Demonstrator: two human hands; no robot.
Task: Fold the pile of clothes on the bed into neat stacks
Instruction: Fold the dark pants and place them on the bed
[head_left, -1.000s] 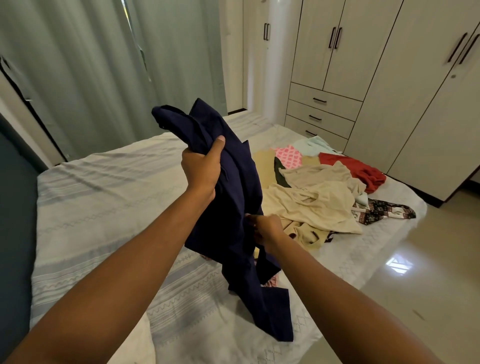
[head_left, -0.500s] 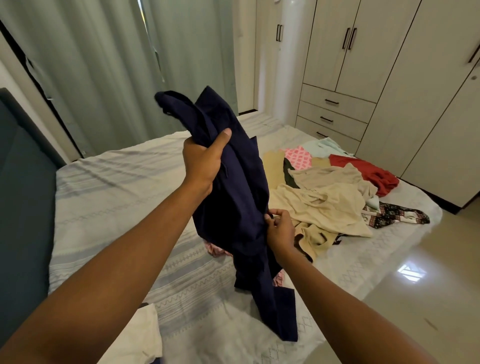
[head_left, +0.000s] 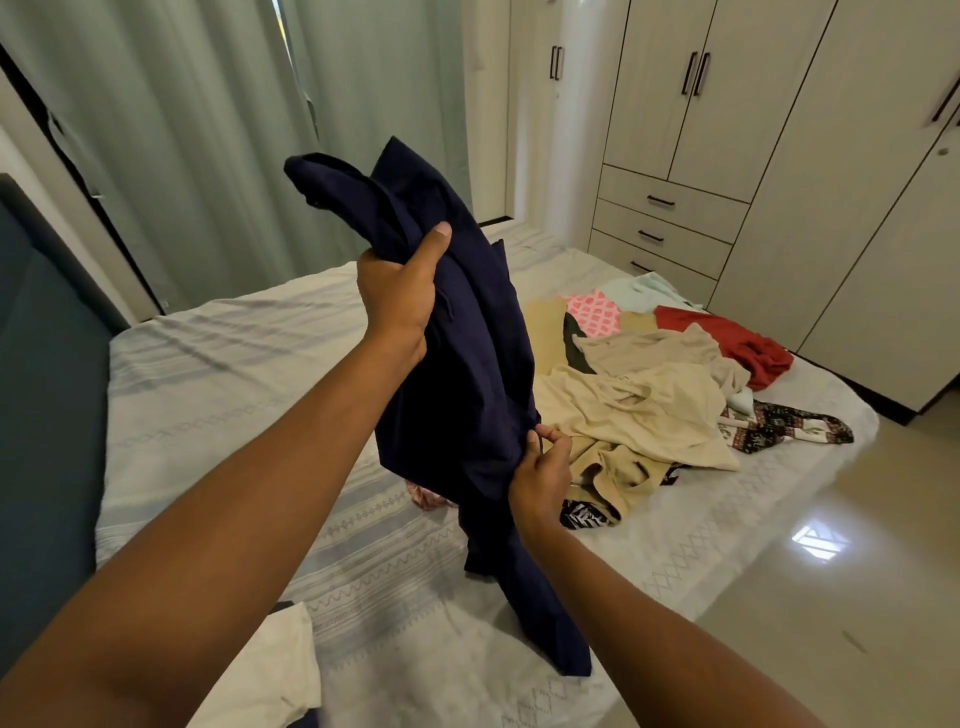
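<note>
Looking down on a bed (head_left: 208, 395) under a pale striped cover, bare across its left half up to the dark headboard (head_left: 47, 415) at the left edge. Bounded on the far side by grey-green curtains (head_left: 208, 130), on the right by a shiny tiled floor (head_left: 831, 597) and, beyond that, a cream wardrobe (head_left: 779, 156) with drawers.

Heaped toward the bed's far right corner and along its right edge, a pile of clothes (head_left: 649, 410): beige pieces on top, a red garment (head_left: 727, 338) at the far side, a pink patterned piece (head_left: 595, 312) behind, a black floral piece (head_left: 784, 426) nearest the right edge. Partly buried under the beige layers and partly behind the raised cloth, so no telling how many pieces.

Held upright above the middle of the bed, just left of the pile, a navy garment (head_left: 467, 364), bunched, its lower end hanging down to the cover by the near edge. Hard to make out what kind of garment.

Cut off at the bed's near left corner, under the left forearm, a white cloth (head_left: 270, 670).

Clenched round the navy garment's upper part, thumb up against the fabric, the left hand (head_left: 397, 301). Pinching a fold on its right side lower down, just beside the beige cloth, the right hand (head_left: 540, 473).
</note>
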